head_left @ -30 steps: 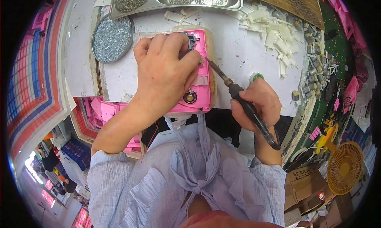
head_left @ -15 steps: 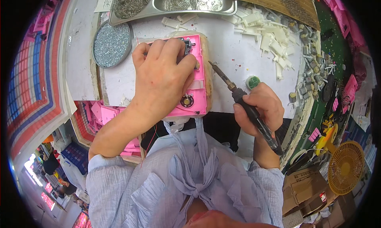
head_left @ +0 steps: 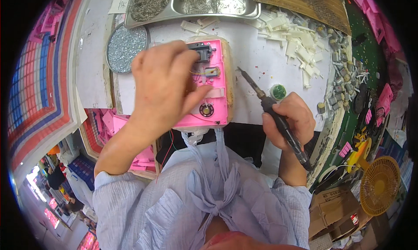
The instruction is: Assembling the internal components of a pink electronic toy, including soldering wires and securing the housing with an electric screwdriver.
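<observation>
A pink plastic housing (head_left: 221,100) lies on a pad at the table's front, with a black battery-holder-like part (head_left: 202,53), a small metal-cased part with thin wires and a round black speaker (head_left: 206,110) inside it. Over its left half hovers my left hand (head_left: 159,78), fingers loosely bent and thumb apart; I see nothing held in it. The hand hides that side of the housing. My right hand (head_left: 294,121) is wrapped round a black electric screwdriver (head_left: 281,126), its metal shaft slanting up and left. The tip ends just right of the housing, touching nothing.
Behind stand a round dish of small silvery pieces (head_left: 127,50) and a metal tray (head_left: 209,16) of small metal parts. White plastic pieces (head_left: 300,50) and small motors (head_left: 339,87) are heaped at right. A round green-topped container (head_left: 278,91) sits near the screwdriver. Pink parts fill a crate (head_left: 93,132) at left.
My left hand has moved left and loosened its fingers, uncovering more of the housing's parts. My right hand and the screwdriver have shifted slightly right. The dish sits a little further right.
</observation>
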Action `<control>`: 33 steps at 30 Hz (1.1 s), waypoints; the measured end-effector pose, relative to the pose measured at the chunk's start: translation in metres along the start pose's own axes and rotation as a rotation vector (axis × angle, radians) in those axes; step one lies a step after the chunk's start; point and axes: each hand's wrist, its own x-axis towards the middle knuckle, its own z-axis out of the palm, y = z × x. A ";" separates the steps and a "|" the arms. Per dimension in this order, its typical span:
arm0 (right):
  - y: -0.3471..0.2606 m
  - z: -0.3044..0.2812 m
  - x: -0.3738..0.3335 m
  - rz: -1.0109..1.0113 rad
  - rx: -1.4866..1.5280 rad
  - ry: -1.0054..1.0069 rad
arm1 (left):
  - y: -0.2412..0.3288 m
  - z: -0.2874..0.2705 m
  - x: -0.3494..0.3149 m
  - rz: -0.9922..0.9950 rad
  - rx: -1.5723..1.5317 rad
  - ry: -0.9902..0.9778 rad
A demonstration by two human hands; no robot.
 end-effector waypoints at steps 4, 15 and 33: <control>0.005 -0.002 -0.003 0.014 0.006 0.024 | -0.036 -0.003 -0.027 -0.092 -0.028 -0.055; -0.008 0.016 0.019 -0.014 0.002 -0.015 | -0.067 -0.003 -0.033 -0.063 -0.064 0.001; -0.009 0.027 0.030 0.010 -0.001 0.020 | -0.095 -0.022 -0.015 0.084 0.023 -0.319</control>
